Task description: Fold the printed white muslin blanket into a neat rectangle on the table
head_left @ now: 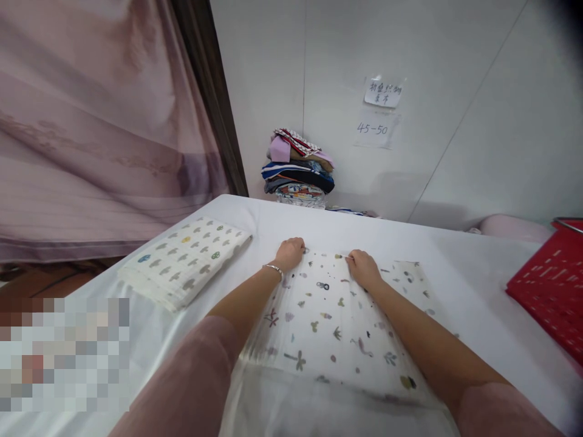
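White printed cloth (337, 315), scattered with small plants, shells and other motifs, lies across the desk (364, 232) in the head view, between the person's forearms and running down toward the body. Its near part looks greyer and bunches lightly along the left side. The left hand (290, 252) is at the far left corner of the printed cloth, fingers curled and drawn together on the edge. The right hand (364, 268) is further right along that same far edge, thumb and fingers pinching a bit of it; the fabric between the two hands lies fairly flat. Neither hand is spread. A strip with a similar print shows to the right of the right forearm; whether it belongs to the same piece, I cannot tell. A silvery bracelet (273, 268) circles the left wrist.

Left of the printed cloth, and apart from it, rests a folded cloth (186, 258) with grey, yellow, green and blue motifs. Beyond the printed cloth, past the desk's far edge, stands a pile of folded fabrics (298, 170). Well to its right is a red slotted basket (546, 279); far to its left hangs a pink curtain (104, 121).
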A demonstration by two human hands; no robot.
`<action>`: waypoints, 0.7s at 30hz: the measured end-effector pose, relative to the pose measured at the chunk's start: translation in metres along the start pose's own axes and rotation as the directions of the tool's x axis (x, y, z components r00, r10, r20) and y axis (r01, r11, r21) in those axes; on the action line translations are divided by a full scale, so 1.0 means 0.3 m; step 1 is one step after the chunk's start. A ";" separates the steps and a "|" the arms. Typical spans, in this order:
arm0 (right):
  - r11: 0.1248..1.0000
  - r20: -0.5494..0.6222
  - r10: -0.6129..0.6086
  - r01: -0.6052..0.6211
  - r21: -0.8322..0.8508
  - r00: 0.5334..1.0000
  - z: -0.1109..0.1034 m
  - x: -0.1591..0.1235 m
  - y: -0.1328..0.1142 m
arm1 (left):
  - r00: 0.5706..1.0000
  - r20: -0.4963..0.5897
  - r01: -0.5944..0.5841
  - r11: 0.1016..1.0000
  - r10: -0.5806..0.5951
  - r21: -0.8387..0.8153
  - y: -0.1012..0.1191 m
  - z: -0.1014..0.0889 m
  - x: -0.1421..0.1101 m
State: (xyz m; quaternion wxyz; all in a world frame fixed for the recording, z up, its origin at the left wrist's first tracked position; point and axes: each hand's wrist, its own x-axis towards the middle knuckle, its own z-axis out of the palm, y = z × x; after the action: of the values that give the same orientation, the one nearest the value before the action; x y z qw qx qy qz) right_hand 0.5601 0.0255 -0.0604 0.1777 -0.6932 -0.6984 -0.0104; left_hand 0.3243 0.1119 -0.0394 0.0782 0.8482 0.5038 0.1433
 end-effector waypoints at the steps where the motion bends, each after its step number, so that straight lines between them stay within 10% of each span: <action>1: 1.000 0.010 0.015 -0.015 -0.019 1.000 0.002 0.001 0.001 | 1.000 0.008 0.016 1.000 -0.016 0.002 0.003 0.009 0.005; 21: 0.989 0.076 0.034 -0.023 -0.144 0.997 -0.077 -0.039 0.101 | 0.982 0.040 -0.180 0.982 0.182 -0.058 0.071 0.056 -0.114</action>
State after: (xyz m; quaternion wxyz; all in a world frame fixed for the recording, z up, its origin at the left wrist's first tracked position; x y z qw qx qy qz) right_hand 0.5946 0.0094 -0.0490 0.1001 -0.7141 -0.6922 -0.0309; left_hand 0.3320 0.0717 -0.0549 0.0990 0.8911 0.4188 0.1439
